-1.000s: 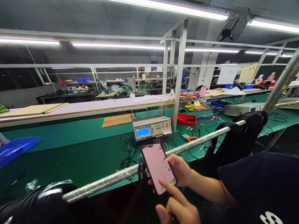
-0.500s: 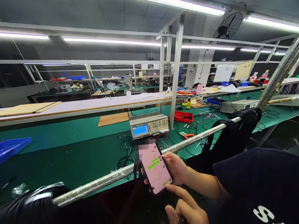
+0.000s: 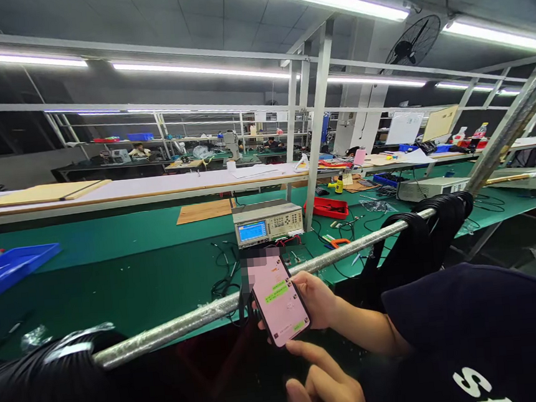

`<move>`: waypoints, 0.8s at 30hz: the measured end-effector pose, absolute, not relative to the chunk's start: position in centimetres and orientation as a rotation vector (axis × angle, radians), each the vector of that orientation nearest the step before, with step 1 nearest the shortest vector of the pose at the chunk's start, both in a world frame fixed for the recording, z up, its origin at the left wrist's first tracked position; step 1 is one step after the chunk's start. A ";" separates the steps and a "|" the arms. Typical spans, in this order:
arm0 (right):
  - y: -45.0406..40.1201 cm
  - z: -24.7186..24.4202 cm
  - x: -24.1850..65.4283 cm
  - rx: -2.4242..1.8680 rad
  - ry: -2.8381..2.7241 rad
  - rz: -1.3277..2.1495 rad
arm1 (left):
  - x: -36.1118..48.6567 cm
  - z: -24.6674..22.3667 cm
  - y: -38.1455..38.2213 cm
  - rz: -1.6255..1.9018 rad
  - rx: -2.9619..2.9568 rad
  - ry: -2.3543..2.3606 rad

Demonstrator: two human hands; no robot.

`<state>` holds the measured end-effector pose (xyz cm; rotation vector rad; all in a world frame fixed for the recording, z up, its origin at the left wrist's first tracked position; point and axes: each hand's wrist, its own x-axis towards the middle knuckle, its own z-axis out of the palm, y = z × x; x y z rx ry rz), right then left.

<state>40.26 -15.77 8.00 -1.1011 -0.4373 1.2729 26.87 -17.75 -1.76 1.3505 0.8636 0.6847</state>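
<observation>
My right hand (image 3: 317,300) grips a smartphone (image 3: 280,306) from behind, with fingertips showing past its left edge. The screen shows a pink chat with green bubbles, and its top end is blurred out. My left hand (image 3: 322,390) is just below the phone, its index finger stretched toward the lower edge and not visibly touching it. In front of me runs a plastic-wrapped metal pipe (image 3: 203,313), and black cable coils (image 3: 430,230) hang from it to the right of the phone. A larger black coil (image 3: 45,395) hangs at the lower left.
Beyond the pipe stands a long green workbench (image 3: 115,283) holding a bench test instrument (image 3: 267,223), loose black cables and a red tray (image 3: 325,208). A blue tray (image 3: 11,264) sits at the left. Co-workers (image 3: 139,151) sit at far benches.
The whole scene sits slightly higher in view, so my head has tipped a little. My left hand has shifted slightly beneath the phone, while the phone stays in my right hand.
</observation>
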 end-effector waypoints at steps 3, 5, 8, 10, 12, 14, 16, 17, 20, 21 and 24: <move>-15.8 7.9 40.3 -1.149 -0.432 1.206 | 27.6 -2.4 -18.6 0.748 1.452 0.916; -15.8 7.9 40.3 -1.199 -0.439 1.165 | 28.1 -2.9 -19.2 0.781 1.558 0.991; -15.8 8.2 40.2 -1.198 -0.463 1.202 | 28.7 -3.5 -19.8 0.828 1.641 1.029; -15.8 8.5 40.1 -1.120 -0.491 1.294 | 28.8 -3.7 -20.0 0.843 1.628 1.013; -15.8 8.7 40.1 -1.036 -0.526 1.367 | 28.9 -3.7 -20.2 0.829 1.619 1.012; -15.8 8.8 40.1 -1.011 -0.549 1.388 | 29.0 -3.6 -20.3 0.795 1.634 1.034; -15.8 8.7 40.0 -1.057 -0.548 1.383 | 29.0 -3.5 -20.2 0.779 1.673 1.053; -15.9 8.7 40.0 -1.096 -0.541 1.371 | 28.9 -3.5 -20.0 0.785 1.705 1.056; -15.9 8.6 40.0 -1.198 -0.525 1.295 | 28.3 -3.6 -19.1 0.802 1.918 0.978; -15.9 8.5 40.0 -1.210 -0.524 1.268 | 28.0 -3.6 -18.7 0.788 2.029 0.917; -15.8 8.5 40.0 -1.152 -0.523 1.258 | 27.4 -3.6 -18.2 0.738 2.265 0.766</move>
